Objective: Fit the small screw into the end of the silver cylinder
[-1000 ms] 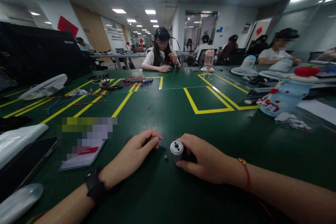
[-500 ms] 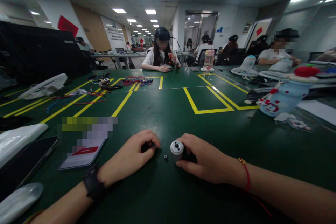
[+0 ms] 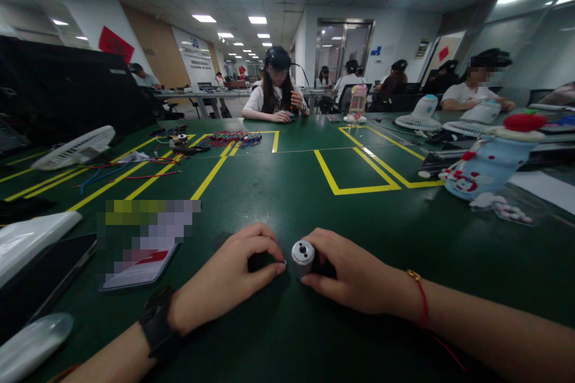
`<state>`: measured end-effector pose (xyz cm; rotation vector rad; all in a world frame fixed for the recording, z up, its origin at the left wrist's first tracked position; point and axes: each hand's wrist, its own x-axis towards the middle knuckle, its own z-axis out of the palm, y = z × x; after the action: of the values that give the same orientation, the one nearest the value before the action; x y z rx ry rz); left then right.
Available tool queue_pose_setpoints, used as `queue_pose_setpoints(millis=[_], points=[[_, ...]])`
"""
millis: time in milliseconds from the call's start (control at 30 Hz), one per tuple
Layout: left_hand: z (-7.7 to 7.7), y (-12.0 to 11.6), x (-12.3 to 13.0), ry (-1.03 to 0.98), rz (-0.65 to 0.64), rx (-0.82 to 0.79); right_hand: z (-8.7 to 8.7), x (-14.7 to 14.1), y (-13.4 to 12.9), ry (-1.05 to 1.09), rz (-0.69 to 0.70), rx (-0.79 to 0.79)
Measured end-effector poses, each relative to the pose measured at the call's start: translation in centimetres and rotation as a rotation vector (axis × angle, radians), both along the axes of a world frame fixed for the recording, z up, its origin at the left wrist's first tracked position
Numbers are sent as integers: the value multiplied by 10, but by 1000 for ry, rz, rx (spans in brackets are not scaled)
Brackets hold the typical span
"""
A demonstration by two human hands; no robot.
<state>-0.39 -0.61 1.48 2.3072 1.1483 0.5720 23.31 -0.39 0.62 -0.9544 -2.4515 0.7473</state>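
Observation:
My right hand (image 3: 344,269) is wrapped round a small silver cylindrical motor (image 3: 302,258), which stands upright on the green table. The motor's round end faces up and shows a central hole and small dark holes. Just left of it, my left hand (image 3: 245,260) pinches a tiny metal ring (image 3: 284,263) between thumb and forefinger. The fingertips hide most of the ring, and a narrow gap separates it from the motor.
Left of me lie a phone-like card (image 3: 139,269), a dark tablet-like slab (image 3: 54,272) and a clear mouse-shaped object (image 3: 38,335). Bundled wires (image 3: 236,139) are farther back. A blue cup (image 3: 492,164) stands at right. Across the table sits a person (image 3: 276,90).
My left hand has moved right and closed its thumb and forefinger on the tiny metal ring, which was lying on the table. The right hand and motor have stayed in place.

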Motion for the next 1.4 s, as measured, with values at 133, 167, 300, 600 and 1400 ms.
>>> queue_pose_setpoints(millis=[133, 167, 300, 600, 1400], points=[[12, -2, 3, -90, 81, 59, 0, 0, 0, -1, 5, 1], [16, -3, 5, -115, 100, 82, 0, 0, 0, -1, 6, 1], [25, -7, 14, -151, 106, 143, 0, -1, 1, 0, 13, 4], [26, -8, 24, -46, 51, 158, -3, -1, 2, 2, 12, 32], [-1, 3, 6, -229, 255, -249, -1, 0, 1, -13, 3, -10]])
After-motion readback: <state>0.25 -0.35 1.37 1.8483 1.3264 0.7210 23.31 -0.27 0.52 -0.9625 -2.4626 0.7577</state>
